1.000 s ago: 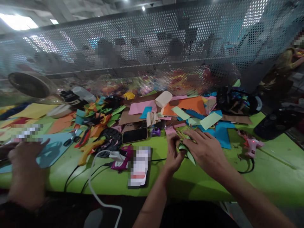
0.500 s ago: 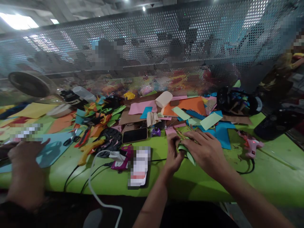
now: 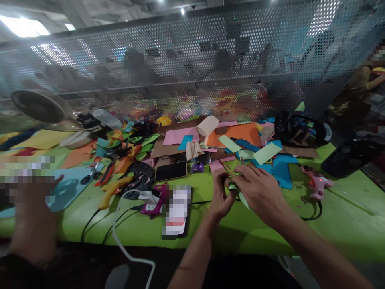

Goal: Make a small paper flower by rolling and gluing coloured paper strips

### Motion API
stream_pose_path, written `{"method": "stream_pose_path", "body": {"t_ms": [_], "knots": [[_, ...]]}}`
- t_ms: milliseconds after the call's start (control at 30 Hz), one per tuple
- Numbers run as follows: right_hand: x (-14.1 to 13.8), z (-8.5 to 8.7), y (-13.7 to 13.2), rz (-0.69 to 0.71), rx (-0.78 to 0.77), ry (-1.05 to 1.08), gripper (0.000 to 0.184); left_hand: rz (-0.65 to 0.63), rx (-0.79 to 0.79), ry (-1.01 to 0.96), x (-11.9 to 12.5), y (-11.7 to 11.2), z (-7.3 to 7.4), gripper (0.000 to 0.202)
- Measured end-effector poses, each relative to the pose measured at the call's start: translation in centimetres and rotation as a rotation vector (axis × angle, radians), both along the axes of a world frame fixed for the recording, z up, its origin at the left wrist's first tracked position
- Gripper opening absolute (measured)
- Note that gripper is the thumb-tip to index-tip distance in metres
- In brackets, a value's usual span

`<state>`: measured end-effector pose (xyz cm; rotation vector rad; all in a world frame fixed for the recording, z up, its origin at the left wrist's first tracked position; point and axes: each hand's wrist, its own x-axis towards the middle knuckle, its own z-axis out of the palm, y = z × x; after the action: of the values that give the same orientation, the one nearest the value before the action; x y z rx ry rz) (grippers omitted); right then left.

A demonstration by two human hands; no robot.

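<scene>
Both of my hands meet over the front of the green table (image 3: 255,233), on a piece of light green paper (image 3: 243,199) that is curled over. My left hand (image 3: 221,194) pinches its near left side between thumb and fingers. From the right, my right hand (image 3: 260,188) covers most of the paper with bent fingers. A thin stick-like piece (image 3: 229,169) shows just beyond my fingertips; whether it is held I cannot tell. Pink paper (image 3: 215,165) lies behind my left hand.
A pink glue gun (image 3: 320,184) lies right, a yellow one (image 3: 114,190) left. Two phones, one dark (image 3: 171,171), one lit (image 3: 177,210), lie beside a magenta power strip (image 3: 155,202). Paper scraps (image 3: 243,134) cover the back. Another person's hand (image 3: 33,196) is at far left.
My hands stay in nearly the same place. The curled green paper has turned slightly between my fingers and shifted a little right.
</scene>
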<state>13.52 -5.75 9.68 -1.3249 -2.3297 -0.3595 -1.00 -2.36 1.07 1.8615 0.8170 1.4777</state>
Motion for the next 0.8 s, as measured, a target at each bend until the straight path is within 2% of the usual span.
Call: {"method": "stream_pose_path", "body": {"t_ms": [233,500,800], "knots": [[-0.01,0.22,-0.02,0.01,0.009,-0.01,0.013,-0.004,-0.024,0.011,0.05,-0.01,-0.1,0.03],[0.25,-0.36,-0.13,0.061,0.083,0.145,0.013,-0.038,-0.012,0.019,0.19,0.04,-0.34,0.026],[0.12,-0.27,-0.05,0.069,0.153,0.187,0.014,-0.039,-0.036,-0.031,0.21,-0.01,-0.22,0.027]]}}
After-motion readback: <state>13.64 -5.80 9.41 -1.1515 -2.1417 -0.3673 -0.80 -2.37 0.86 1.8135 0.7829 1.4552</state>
